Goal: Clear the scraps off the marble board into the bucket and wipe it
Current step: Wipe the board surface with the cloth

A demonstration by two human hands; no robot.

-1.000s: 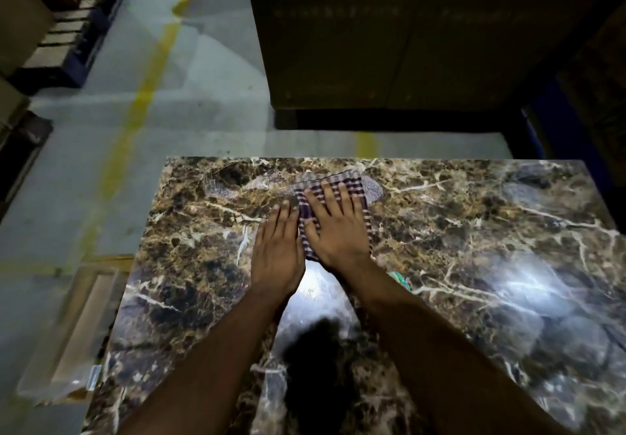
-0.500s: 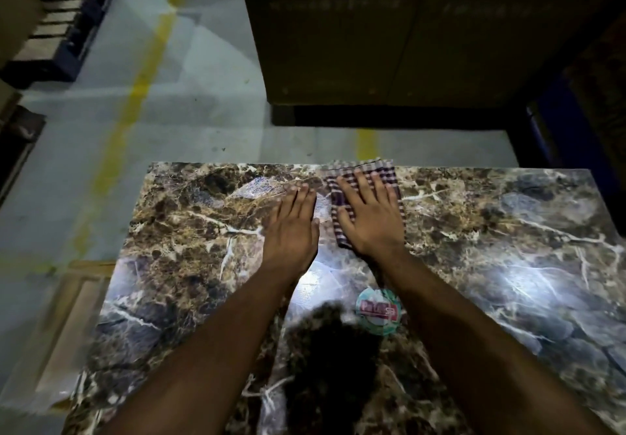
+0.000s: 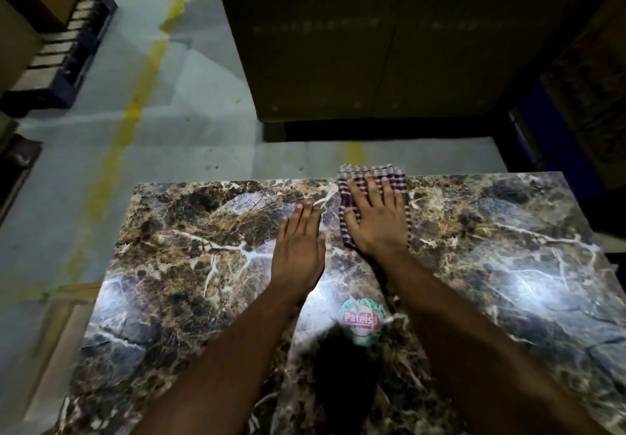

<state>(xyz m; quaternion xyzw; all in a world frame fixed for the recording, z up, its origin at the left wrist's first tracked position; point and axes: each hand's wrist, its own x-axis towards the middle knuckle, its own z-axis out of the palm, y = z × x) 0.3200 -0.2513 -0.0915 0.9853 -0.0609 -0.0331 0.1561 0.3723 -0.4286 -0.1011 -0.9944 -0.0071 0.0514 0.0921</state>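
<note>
One glossy brown veined marble worktop [image 3: 189,265] on grey concrete floor [image 3: 189,102]; left hand [image 3: 299,248] flat, right hand [image 3: 377,218] spread, pressing purple checked cloth [image 3: 393,177].

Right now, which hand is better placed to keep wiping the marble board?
Right. The right hand lies flat on the checked cloth at the marble board's far edge; the left hand rests bare on the marble.
</note>
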